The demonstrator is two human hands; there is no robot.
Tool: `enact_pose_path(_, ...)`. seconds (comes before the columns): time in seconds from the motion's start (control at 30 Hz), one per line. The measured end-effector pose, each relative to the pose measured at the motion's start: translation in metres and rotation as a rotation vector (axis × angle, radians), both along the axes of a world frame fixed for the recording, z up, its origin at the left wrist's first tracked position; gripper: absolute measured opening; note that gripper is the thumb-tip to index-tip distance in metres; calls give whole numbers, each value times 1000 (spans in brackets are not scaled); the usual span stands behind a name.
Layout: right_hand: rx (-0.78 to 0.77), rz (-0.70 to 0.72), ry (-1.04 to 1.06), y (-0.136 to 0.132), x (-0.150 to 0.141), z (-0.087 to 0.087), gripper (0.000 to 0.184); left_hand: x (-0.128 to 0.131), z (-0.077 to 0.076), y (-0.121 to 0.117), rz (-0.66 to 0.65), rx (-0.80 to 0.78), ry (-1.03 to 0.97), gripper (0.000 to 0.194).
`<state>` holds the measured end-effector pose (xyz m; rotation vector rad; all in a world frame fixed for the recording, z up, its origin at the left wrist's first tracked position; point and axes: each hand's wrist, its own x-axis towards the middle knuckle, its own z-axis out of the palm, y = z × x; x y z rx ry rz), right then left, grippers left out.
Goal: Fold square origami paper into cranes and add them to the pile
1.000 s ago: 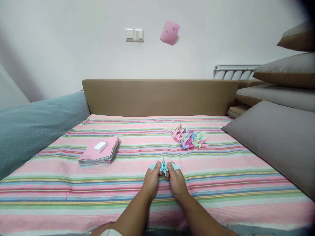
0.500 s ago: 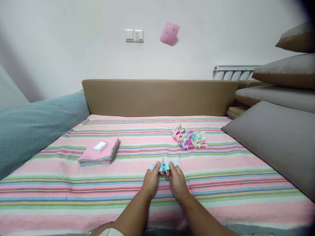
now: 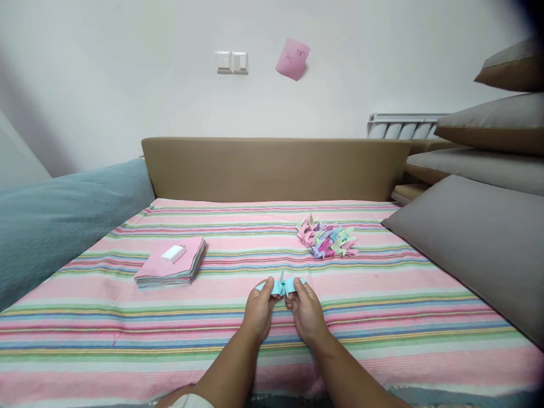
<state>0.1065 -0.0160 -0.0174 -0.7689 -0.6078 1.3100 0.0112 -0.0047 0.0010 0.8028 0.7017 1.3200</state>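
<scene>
On my feed, left hand point(image 3: 257, 315) and right hand point(image 3: 309, 316) each pinch one wing of the blue paper crane point(image 3: 277, 288), toward striped cloth point(image 3: 170, 326)'s near edge, presumably for even tension; lower fingertips unclear.

Pale wall point(image 3: 127, 85): paired white switches point(image 3: 232, 62), pink note point(image 3: 293, 59) with handwriting to their right. Brown backrest point(image 3: 276, 170) below. White radiator point(image 3: 403, 130), lower part hidden. Grey-and-brown cushions point(image 3: 497, 116) piled right; blue-green armrest point(image 3: 76, 215) left; striped cloth point(image 3: 127, 362) between.
</scene>
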Motion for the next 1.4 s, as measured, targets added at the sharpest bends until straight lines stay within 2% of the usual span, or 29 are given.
enact_pose_path(0.33, -53, -43, 172, 1, 3, 4, 32, -1, -4, 1, -16, -26, -38, 31)
enact_pose_path(0.47, -53, -55, 199, 2, 3, 3, 30, -1, -7, 3, 23, -60, -51, 33)
enact_pose_path(0.67, -60, -58, 220, 3, 4, 2, 29, -2, -5, 4, 16, -42, -108, 25)
enact_pose_path(0.93, -24, -83, 258, 4, 5, 5, 24, -4, -4, 5, 8, -100, -162, 27)
enact_pose_path(1.17, -92, -104, 301, 4, 6, 6, 24, -5, -1, 4, 5, -121, -162, 28)
enact_pose_path(1.4, -83, -127, 192, 6, 8, 7, 23, -6, 0, 4, 7, -127, -170, 29)
